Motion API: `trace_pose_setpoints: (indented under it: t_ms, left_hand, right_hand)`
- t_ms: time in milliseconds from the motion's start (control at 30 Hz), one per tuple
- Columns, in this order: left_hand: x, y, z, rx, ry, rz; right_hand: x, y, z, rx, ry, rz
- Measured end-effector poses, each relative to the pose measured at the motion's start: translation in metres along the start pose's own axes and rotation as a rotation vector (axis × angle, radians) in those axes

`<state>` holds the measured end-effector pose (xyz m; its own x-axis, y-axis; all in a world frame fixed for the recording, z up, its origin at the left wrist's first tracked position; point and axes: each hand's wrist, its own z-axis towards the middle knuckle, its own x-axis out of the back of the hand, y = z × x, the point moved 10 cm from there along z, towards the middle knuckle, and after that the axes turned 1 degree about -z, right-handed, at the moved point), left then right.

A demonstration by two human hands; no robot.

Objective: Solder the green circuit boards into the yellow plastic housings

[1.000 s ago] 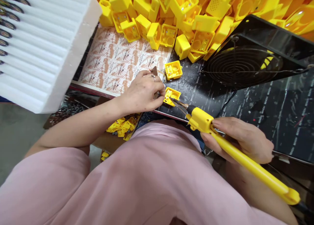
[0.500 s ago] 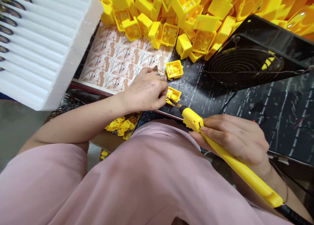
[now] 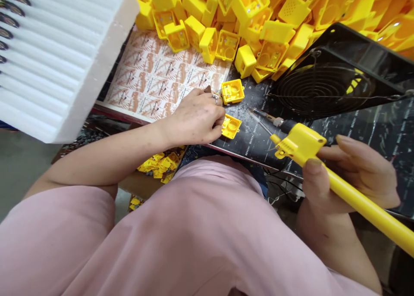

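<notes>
My right hand (image 3: pixel 352 175) is wrapped round a yellow soldering iron (image 3: pixel 305 145). Its metal tip and a thin solder-feed tube point left over the black bench mat, apart from the housings. My left hand (image 3: pixel 197 117) rests at the mat's edge with fingers curled down. Thumb and forefinger meet at the left side of a small yellow plastic housing (image 3: pixel 231 126), covering part of it; what they pinch is hidden. Just above lies a second open yellow housing (image 3: pixel 233 91), with thin wires running from it towards my left fingers.
A heap of yellow housings (image 3: pixel 220 11) fills the back. A black fan (image 3: pixel 317 89) stands at right on the black mat (image 3: pixel 258 136). Left are a printed sheet (image 3: pixel 152 76) and a white foam tray (image 3: pixel 80 59) with round parts. Yellow pieces (image 3: pixel 160 164) lie below the bench edge.
My right hand has drawn the soldering iron away from the lower housing, to the right, and turned it so the palm shows. My left hand stays at the housings.
</notes>
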<state>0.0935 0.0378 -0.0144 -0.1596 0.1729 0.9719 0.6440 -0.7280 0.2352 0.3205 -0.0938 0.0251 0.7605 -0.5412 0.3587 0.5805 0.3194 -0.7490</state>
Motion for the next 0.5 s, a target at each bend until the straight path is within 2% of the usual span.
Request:
trace_pose_setpoints:
  t_ms: [100,233,400,433,500]
  left_hand:
    - [-0.003,0.002,0.000,0.001,-0.012,0.003]
    - [0.004,-0.005,-0.003,0.002,-0.009,-0.034]
    - [0.042,-0.040,-0.029,0.001,0.140,-0.190]
    - [0.043,-0.046,-0.034,-0.012,0.141,-0.207]
    - [0.031,-0.050,-0.040,-0.037,0.089,-0.198]
  right_hand:
    - [-0.002,-0.012,0.001,0.172,0.108,-0.003]
    - [-0.010,-0.007,0.000,0.189,0.130,-0.012]
    - [0.003,0.006,-0.002,0.165,0.172,-0.007]
    - [0.008,0.009,-0.003,0.161,0.186,-0.008]
    - [0.014,0.013,-0.004,0.180,0.202,-0.005]
